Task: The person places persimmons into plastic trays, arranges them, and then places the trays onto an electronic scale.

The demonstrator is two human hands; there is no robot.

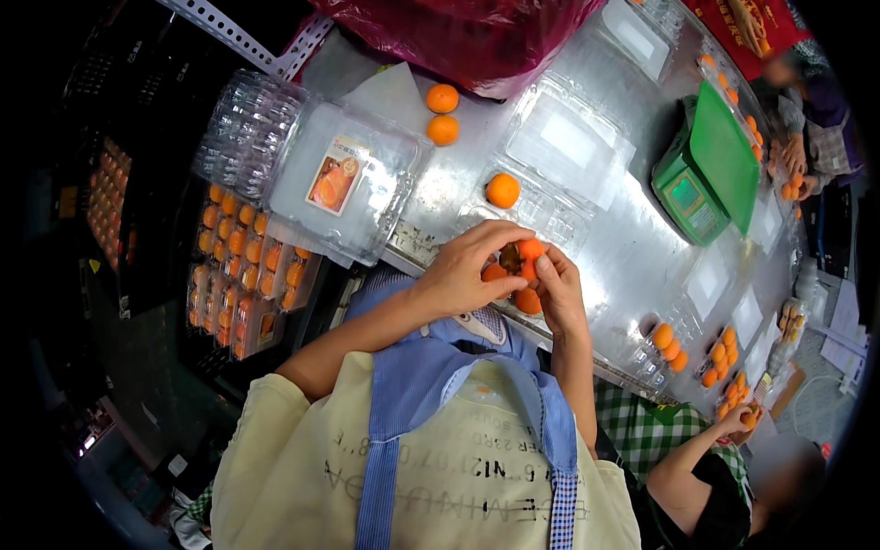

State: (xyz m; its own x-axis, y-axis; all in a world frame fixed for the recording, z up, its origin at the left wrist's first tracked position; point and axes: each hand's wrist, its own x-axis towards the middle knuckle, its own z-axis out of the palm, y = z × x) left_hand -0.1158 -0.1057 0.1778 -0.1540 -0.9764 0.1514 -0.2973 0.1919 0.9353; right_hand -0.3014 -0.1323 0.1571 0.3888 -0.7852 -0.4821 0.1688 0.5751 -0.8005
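Both hands meet over the near edge of the metal table around an orange fruit (531, 256), which looks like a persimmon with a dark green-brown calyx facing left. My left hand (464, 265) grips it from the left, thumb and forefinger beside the calyx. From the right, the fingertips and thumb of my right hand (562, 287) press on its skin. Just below the hands are two more fruits, one partly covered by my left hand and another (528, 301) between the hands. Beyond them, a single fruit (502, 190) sits in a clear plastic tray (543, 210).
Stacked clear clamshells (289, 151) stand at left above packed fruit boxes (240, 275). Two loose fruits (442, 113) lie near a magenta plastic bag (467, 34). A green scale (708, 172) stands at right. Co-workers handle fruit at far right and lower right (739, 419).
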